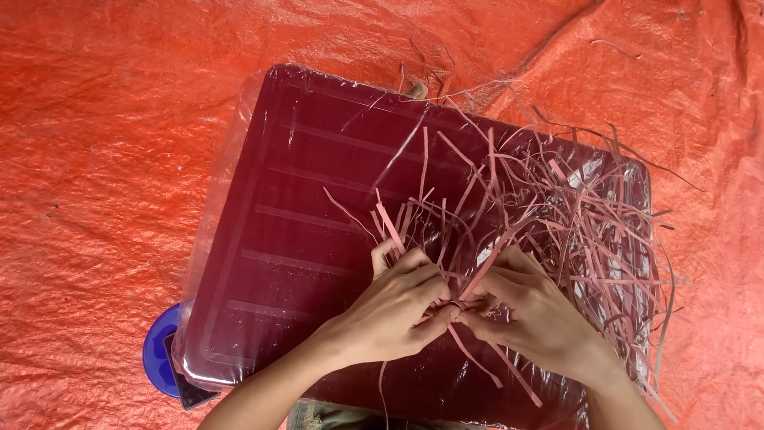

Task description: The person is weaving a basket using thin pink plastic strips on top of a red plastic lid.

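A dark maroon ribbed plastic board [302, 239], covered with clear film, lies on an orange tarpaulin. A loose heap of thin pink paper strips [573, 215] covers its right half. My left hand [390, 306] and my right hand [529, 314] meet near the board's front middle. Their fingertips pinch the same few pink strips [460, 304] between them, and a strip end hangs down below the hands. More strips stick up behind my left fingers.
The orange tarpaulin [103, 159] spreads all around the board. A blue round lid or dish [157, 358] with a dark flat phone-like object [191, 392] on it pokes out under the board's front left corner.
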